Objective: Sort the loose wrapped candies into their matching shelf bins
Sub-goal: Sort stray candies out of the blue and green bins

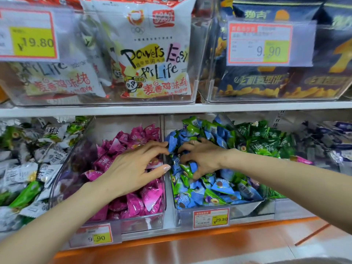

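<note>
step: picking through blue bin [247, 210] | right hand [202, 159] clenched round blue candies [194, 166] mid-bin | left hand [133, 164] spread over pink bin [133, 223], fingertips at divider, grasping nothing | advice: lift only the mismatched green candies [192, 128]; keep each grab small so none spill.

Pink candies [141, 202] under my left hand [131, 164]: magenta. Blue candies [222, 187] in my right hand [202, 159]: blue, green-patched. Price tag [211, 218]: red border, yellow block.
</note>
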Demonstrator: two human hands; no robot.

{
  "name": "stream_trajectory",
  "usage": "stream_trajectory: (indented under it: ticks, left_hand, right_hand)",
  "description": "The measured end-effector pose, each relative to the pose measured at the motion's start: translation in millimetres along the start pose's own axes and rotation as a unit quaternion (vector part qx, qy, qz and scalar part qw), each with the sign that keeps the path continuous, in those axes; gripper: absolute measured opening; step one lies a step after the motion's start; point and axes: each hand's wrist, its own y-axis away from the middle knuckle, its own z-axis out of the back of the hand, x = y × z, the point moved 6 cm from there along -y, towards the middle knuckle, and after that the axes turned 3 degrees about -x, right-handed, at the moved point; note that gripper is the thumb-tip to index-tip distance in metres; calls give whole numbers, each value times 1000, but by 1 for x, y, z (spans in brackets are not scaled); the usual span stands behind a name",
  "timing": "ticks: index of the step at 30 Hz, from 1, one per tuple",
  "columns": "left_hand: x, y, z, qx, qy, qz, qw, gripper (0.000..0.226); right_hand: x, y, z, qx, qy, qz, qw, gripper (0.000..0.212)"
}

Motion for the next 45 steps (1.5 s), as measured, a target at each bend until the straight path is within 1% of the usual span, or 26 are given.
stream_trajectory:
  ticks: [2, 5, 9, 12, 16, 19, 21, 22, 24, 25, 26, 27, 29, 31, 34, 37, 39, 40, 43, 45]
  left_hand:
    - [0, 0, 0, -2, 3, -1, 1000, 68]
    - [0, 1, 0, -5, 6, 0, 1000, 68]
    - [1, 1, 1, -9, 2, -4, 1000, 69]
    - [1, 1, 0, -8, 3, -4, 1000, 67]
    - [1, 1, -1, -8, 4, -6, 1000, 65]
    - [-1, 1, -1, -11, 2, -9, 1000, 67]
    - [-1, 1, -1, -9, 2, -8, 1000, 71]
    - [-1, 1, -2, -8, 3, -8, 1000, 73]
    - [-1, 0, -2, -4, 10, -7, 1000, 74]
    - [-1, -1, -2, -2, 12, -7, 1000, 75]
    - [-1, -1, -2, 0, 13, -6, 1000, 75]
    - [-1, -1, -3, 0, 14, -7, 1000, 76]
    - [-1, -1, -3, 1, 16, -7, 1000, 76]
    - [0, -1, -4, 2, 18, -7, 1000, 76]
    - [0, -2, -4, 4, 15, -5, 1000, 77]
    - [0, -2, -2, 3, 14, -2, 1000, 78]
    - [0, -1, -1, 4, 11, -4, 1000, 76]
    - [0, -1, -1, 3, 10, -5, 1000, 75]
    - [-1, 1, 1, -6, 5, -6, 1000, 73]
    - [-2, 1, 1, -8, -2, -6, 1000, 70]
  right_hand:
    - [-8, 1, 2, -25, -2, 1, 1000, 58]
    - [-19, 1, 5, -57, -8, -2, 998, 56]
    - [-31, 1, 15, -106, -48, -14, 993, 52]
    - [-36, 1, 17, -118, -73, -24, 990, 49]
    - [-42, 1, 21, -144, -123, -57, 980, 56]
    - [-48, 0, 21, -168, -181, -106, 963, 54]
    - [-50, 0, 21, -169, -232, -135, 948, 52]
    - [-48, 1, 22, -161, -277, -135, 938, 54]
    - [-39, 6, 24, -134, -388, -106, 906, 55]
    - [-33, 10, 26, -118, -416, -89, 897, 56]
    - [-28, 15, 27, -101, -417, -77, 900, 58]
    - [-25, 21, 27, -88, -395, -71, 912, 59]
    - [-17, 31, 30, -86, -298, -38, 950, 61]
    - [-2, 41, 28, -81, -200, 41, 976, 59]
    - [18, 51, 9, -24, -59, 125, 990, 47]
    - [19, 46, -8, 26, 39, 141, 989, 46]
    - [15, 38, -10, 31, 77, 146, 986, 46]
    - [12, 35, -10, 26, 82, 150, 985, 43]
    - [-1, 31, -5, 2, 66, 139, 988, 33]
    - [-14, 31, 2, -22, 58, 116, 991, 32]
